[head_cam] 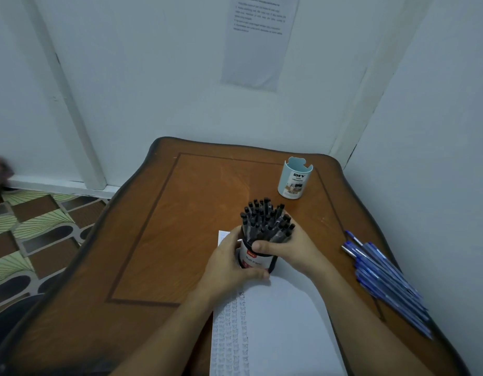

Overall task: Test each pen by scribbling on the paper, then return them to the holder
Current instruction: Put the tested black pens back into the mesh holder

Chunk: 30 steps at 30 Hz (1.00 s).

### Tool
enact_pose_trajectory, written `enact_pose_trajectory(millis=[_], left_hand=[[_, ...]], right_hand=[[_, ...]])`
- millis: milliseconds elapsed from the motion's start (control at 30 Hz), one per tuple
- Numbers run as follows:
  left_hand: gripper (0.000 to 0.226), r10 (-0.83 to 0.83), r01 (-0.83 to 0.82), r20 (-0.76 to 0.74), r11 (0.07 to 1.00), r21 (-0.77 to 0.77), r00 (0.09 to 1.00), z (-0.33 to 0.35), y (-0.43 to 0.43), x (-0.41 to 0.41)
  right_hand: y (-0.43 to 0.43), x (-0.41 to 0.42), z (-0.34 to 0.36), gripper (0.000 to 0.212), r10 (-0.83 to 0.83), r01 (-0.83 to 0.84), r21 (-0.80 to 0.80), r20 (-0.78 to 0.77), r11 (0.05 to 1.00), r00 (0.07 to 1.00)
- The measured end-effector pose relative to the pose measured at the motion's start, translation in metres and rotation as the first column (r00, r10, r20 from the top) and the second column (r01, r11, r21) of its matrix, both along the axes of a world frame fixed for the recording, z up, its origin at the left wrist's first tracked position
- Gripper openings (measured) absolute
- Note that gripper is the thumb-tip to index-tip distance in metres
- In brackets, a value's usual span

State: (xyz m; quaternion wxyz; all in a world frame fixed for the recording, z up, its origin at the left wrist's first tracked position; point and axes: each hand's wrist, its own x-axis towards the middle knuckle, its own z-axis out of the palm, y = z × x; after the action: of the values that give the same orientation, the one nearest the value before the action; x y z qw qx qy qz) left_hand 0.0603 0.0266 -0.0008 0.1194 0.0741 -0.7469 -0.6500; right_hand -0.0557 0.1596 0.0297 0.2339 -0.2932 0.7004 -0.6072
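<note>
While my left hand [228, 263] curls its fingers round a dark tub [255, 260] over the paper's [286, 327] far end, my right hand [293, 252] closes round the black pens [266, 221] bristling from it. Loose blue pens [384, 278] lie on the bench [180, 218] at right; a pale holder [294, 179] stands upright beyond.

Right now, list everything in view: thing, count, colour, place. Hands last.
table: one, brown, against the wall
paper: one, white, marks down its left edge, near side of table
pen tub: one, dark, labelled, held over the paper
black pens: many, upright in the pen tub
blue pens: many, loose pile, table's right edge
holder: one, pale blue, table's far right
wall sheet: one, white, printed, above the table
floor: patterned brown and green, left
left hand: grips the pen tub
right hand: curled round the black pens
</note>
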Motion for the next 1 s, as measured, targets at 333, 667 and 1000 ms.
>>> enact_pose_trajectory(millis=[333,667,1000], left_hand=[[0.077,0.007,-0.005,0.042,0.999,-0.039,0.999,0.002,-0.005,-0.001],[0.076,-0.005,0.008,0.053,0.999,-0.049,0.999,-0.002,-0.005,-0.001],[0.077,-0.036,0.037,0.082,0.999,-0.015,0.996,-0.003,-0.009,-0.003]], right_hand=[[0.004,-0.036,0.028,0.07,0.328,-0.354,0.191,0.158,0.915,0.932],[-0.001,0.004,0.01,0.07,-0.038,0.04,0.014,-0.1,0.999,0.994],[0.023,-0.014,0.014,0.108,0.15,-0.16,0.066,0.144,0.985,0.978]])
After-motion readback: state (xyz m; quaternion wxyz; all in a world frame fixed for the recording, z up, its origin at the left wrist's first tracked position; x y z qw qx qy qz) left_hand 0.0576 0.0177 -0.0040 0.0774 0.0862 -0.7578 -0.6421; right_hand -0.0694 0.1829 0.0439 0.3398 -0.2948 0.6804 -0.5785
